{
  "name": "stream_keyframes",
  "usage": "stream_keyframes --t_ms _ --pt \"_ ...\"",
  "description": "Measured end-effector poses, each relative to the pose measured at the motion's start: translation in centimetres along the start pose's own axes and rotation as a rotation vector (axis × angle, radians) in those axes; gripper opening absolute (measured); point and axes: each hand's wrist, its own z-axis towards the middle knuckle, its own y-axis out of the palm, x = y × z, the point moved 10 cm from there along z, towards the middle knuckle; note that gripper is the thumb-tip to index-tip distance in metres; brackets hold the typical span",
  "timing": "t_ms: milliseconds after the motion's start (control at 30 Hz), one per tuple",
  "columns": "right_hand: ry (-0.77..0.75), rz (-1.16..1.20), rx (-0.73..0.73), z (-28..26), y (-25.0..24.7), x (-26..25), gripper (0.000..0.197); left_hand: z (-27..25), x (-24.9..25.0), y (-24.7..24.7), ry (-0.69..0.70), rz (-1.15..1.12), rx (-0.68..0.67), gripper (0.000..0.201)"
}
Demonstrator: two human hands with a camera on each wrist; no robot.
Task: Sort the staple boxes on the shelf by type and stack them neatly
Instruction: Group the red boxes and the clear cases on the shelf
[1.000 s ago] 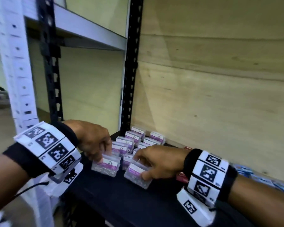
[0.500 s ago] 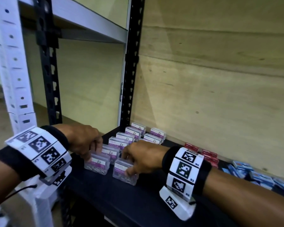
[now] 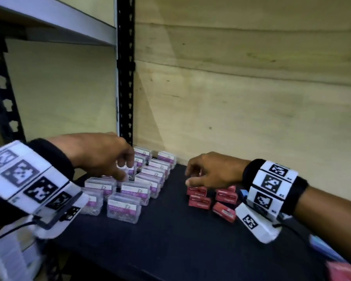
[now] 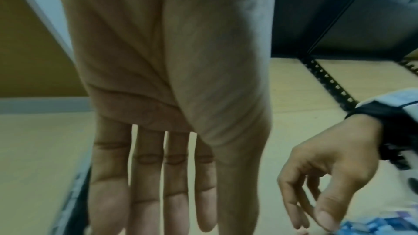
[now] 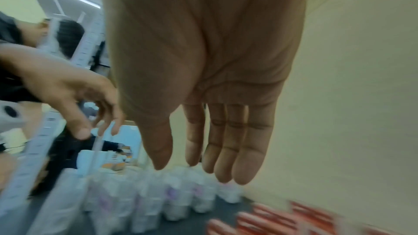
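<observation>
Several clear staple boxes with purple labels [image 3: 123, 207] stand in two rows on the left of the black shelf [image 3: 170, 230]. My left hand [image 3: 123, 173] hovers over those rows with its fingers pointing down and holds nothing; the left wrist view shows its fingers [image 4: 158, 203] straight. Small red staple boxes [image 3: 200, 201] lie in a loose cluster to the right. Just above them is my right hand [image 3: 190, 177], also empty, with its fingers [image 5: 226, 149] straight in the right wrist view. The clear boxes [image 5: 147, 208] and red boxes [image 5: 271, 221] appear blurred below it.
A plywood wall [image 3: 251, 98] backs the shelf. A black slotted upright [image 3: 126, 78] stands behind the clear boxes, with an upper shelf [image 3: 59, 23] overhead at the left. Blue boxes [image 3: 244, 194] peek out behind my right wrist.
Both hands have let go of the clear boxes they held at the front. My right hand has moved right to over the red boxes; my left has lifted toward the back rows.
</observation>
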Motion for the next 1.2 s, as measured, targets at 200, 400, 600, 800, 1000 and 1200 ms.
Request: stream_keyframes --t_ms 200,400,600,800,1000,1200 --pt "0.188 0.006 -0.146 -4.2 2.5 7.1 0.022 3.5 9.6 2.5 0.183 -0.03 -0.085 0.028" --pt "0.286 -0.023 -0.286 -5.8 6.3 9.1 0.04 6.2 13.2 5.2 0.15 -0.017 -0.094 0.032" --pt "0.303 -0.099 -0.292 -4.9 7.4 9.0 0.057 6.6 14.1 7.5 0.096 0.042 -0.183 0.057" --pt "0.304 -0.129 -0.297 -4.5 7.1 9.2 0.034 7.1 14.0 7.9 0.113 0.02 -0.177 0.045" --pt "0.318 -0.055 -0.302 -4.9 6.3 10.4 0.018 7.5 14.4 8.2 0.147 0.038 -0.189 0.045" --pt "0.376 0.149 -0.295 -5.1 6.9 10.9 0.017 8.4 14.6 8.4 0.172 0.026 -0.171 0.026"
